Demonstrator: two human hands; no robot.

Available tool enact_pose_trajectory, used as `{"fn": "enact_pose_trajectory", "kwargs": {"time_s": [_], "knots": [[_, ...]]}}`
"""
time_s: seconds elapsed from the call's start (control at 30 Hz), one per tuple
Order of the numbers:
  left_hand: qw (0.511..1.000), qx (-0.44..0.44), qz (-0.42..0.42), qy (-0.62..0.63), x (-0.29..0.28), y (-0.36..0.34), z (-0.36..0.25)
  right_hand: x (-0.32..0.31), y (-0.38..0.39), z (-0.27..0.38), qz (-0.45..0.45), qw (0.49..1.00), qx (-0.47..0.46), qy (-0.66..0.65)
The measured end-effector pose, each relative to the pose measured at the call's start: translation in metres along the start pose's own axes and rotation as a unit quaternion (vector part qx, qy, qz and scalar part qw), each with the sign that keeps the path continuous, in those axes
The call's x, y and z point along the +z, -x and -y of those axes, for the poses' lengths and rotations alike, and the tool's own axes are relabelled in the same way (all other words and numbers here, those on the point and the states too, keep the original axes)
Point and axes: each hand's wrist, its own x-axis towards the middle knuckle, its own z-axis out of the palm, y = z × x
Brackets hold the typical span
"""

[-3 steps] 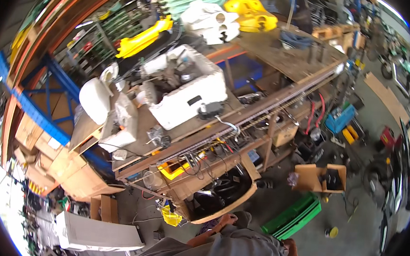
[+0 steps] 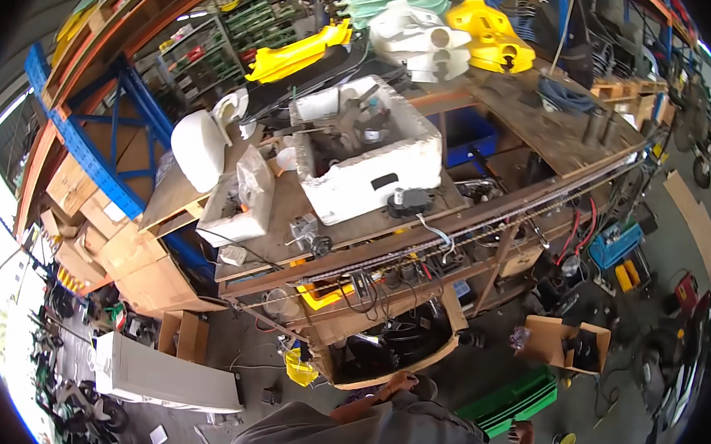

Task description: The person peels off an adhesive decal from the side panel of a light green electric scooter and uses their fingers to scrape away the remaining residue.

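While the desk (image 2: pixel 571 146) ran slantwise across the view, rising to the right, a white foam box (image 2: pixel 341 195) full of metal parts sat on it, beyond both hands; at the desk's near side stood a carton (image 2: pixel 453 311), its long axis also climbing rightward, with black parts (image 2: pixel 393 336) inside; directly beyond the left hand (image 2: pixel 400 383) lay that carton's near rim, standing between the hand and the parts; the left was clearly the nearer hand to it; whether its fingers were spread or closed, or touched the rim, I could not tell.

Right of the carton, on the floor, a green crate (image 2: pixel 516 402) pointed away and rightward; the right hand (image 2: pixel 523 433) was just beside its near edge, nearer than the left; its grip, too, I could not make out; farther out were a small carton (image 2: pixel 545 341), a yellow bag (image 2: pixel 301 368) left of the left hand, and a yellow tin (image 2: pixel 563 441) right of the right.
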Motion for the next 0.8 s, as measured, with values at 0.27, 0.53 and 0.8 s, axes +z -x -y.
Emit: {"fn": "enact_pose_trajectory", "kwargs": {"time_s": [0.27, 0.53, 0.8], "knots": [[0.97, 0.146, -0.103, -0.167, -0.095, -0.046, 0.003, -0.267, -0.004, 0.417, -0.283, 0.84, -0.459, 0.055], [0.978, -0.03, -0.123, -0.166, -0.113, -0.061, 0.063, -0.271, 0.226, 0.817, -0.351, 0.527, -0.755, 0.172], [0.893, -0.309, -0.207, 0.253, -0.052, -0.012, 0.061, -0.004, 0.472, 0.916, -0.224, 0.456, -0.825, 0.246]]}}
